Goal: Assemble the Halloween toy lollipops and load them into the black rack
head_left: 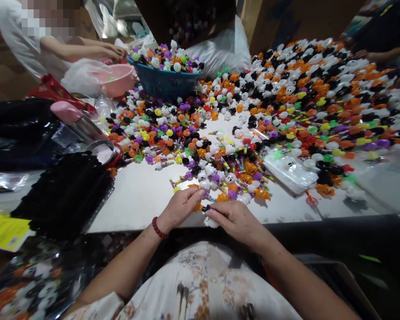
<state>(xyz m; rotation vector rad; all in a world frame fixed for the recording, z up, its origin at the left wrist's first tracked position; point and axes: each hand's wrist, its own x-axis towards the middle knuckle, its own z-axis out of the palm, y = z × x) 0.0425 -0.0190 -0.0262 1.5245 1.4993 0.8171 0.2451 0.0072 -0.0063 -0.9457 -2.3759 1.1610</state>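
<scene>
At the near edge of the white table (133, 200), my left hand (182, 206) pinches a small orange plastic piece (198, 207). My right hand (234, 218) closes its thumb and fingers on a black-ended piece (205, 208) that meets the orange one; the rest of it is hidden by the fingers. A white ridged piece (211, 222) shows just under my right fingertips, and I cannot tell whether it is held. Just beyond both hands lies a loose heap of plastic Halloween toys: orange pumpkins (222, 197), white ghosts (231, 178) and slim, brightly patterned tubes.
A large toy pile (286, 89) covers the back right. Behind stands a heaped blue basket (166, 82), with a pink basin (118, 82) beside it. Orange scissors (311, 200) and a clear plastic bag (288, 171) lie at right, black packaging (63, 191) at left. Other people work across the table.
</scene>
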